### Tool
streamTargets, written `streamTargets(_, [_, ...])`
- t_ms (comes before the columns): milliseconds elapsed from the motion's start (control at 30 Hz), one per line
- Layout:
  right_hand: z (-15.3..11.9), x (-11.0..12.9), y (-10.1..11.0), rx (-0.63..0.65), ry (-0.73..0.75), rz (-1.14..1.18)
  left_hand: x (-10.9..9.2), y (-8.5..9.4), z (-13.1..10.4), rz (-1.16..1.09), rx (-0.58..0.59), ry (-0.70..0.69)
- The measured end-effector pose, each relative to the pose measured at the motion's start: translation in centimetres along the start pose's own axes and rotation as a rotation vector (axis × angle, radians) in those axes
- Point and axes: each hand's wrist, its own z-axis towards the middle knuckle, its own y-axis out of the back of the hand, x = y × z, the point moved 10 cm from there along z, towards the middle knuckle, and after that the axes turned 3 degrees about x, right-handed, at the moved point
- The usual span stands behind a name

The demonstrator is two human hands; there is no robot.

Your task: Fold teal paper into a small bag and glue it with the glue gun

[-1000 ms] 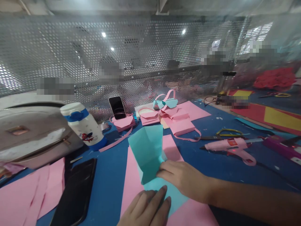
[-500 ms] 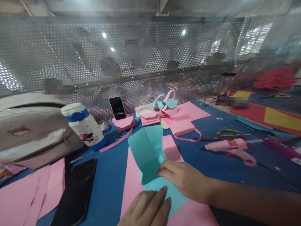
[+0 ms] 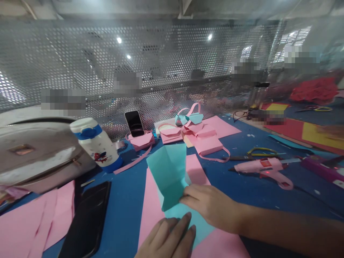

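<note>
A folded sheet of turquoise paper (image 3: 168,172) lies over a pink sheet (image 3: 152,208), its far panel standing up in creases. My right hand (image 3: 206,202) pinches the side fold of the turquoise paper with its fingertips. Flat on the near part of that paper rests my left hand (image 3: 169,236), fingers stretched and slightly apart. The thumb of the left hand is out of sight.
Small pink paper bags (image 3: 172,134) stand behind, near a phone (image 3: 134,123). Left are a bottle (image 3: 96,145), a bag (image 3: 45,147), a black phone (image 3: 86,218) and pink sheets (image 3: 40,218). Right lie a pink glue gun (image 3: 264,166) and yellow-handled scissors (image 3: 259,152).
My hands and the turquoise paper stay almost still. At the far right edge, a blurred shape, seemingly a hand, now shows over the yellow paper.
</note>
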Motion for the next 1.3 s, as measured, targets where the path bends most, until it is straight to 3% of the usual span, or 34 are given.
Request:
streamTargets(633, [-0.3,-0.5,-0.3,0.019,-0.047,-0.035,-0.1,-0.4,-0.1,-0.001,0.052,-0.018])
streamTargets(1300, [-0.4,0.3,-0.3,-0.002,0.031,-0.076,0.3,0.8,0.3,-0.011,-0.042,0.025])
